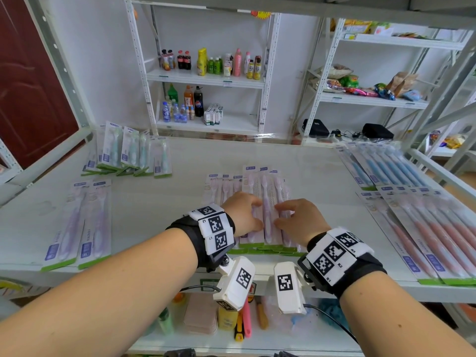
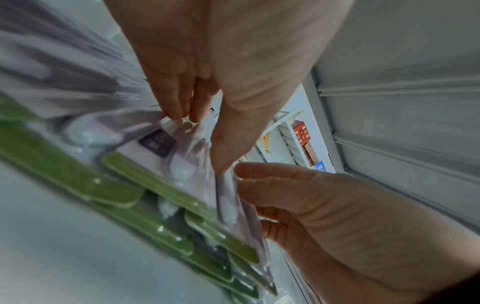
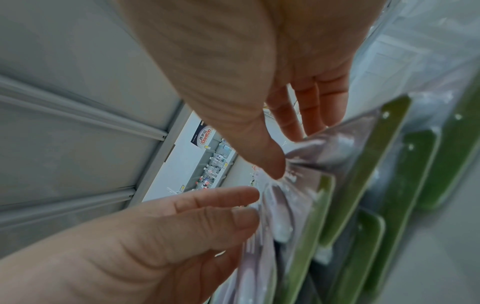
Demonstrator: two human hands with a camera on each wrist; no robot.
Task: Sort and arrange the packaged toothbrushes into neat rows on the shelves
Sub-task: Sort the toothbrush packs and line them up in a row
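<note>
Head view: the step in hand looks like squaring up the middle group of purple toothbrush packs (image 1: 260, 202) on the white shelf (image 1: 180, 202). The left hand (image 1: 242, 213) and right hand (image 1: 298, 220) sit on either side of the top pack, fingers curled onto its edges, the pack between them. Green packs (image 1: 134, 153) lie far left, blue packs (image 1: 381, 168) and pink packs (image 1: 432, 228) to the right, two more purple packs (image 1: 79, 222) near left. Next move, I judge: slide the top pack flush with its neighbours, keeping the green bottom strips level.

Left wrist view: the left hand's fingers (image 2: 179, 98) press down on the clear blister, thumb at the pack's side edge; the right hand's fingers (image 2: 262, 170) touch the opposite edge.

Right wrist view: the right thumb (image 3: 270, 162) touches the blister, fingers (image 3: 311, 107) spread over the pack; the left hand (image 3: 182, 216) meets the other side. The packs overlap, fanned rather than aligned.
</note>
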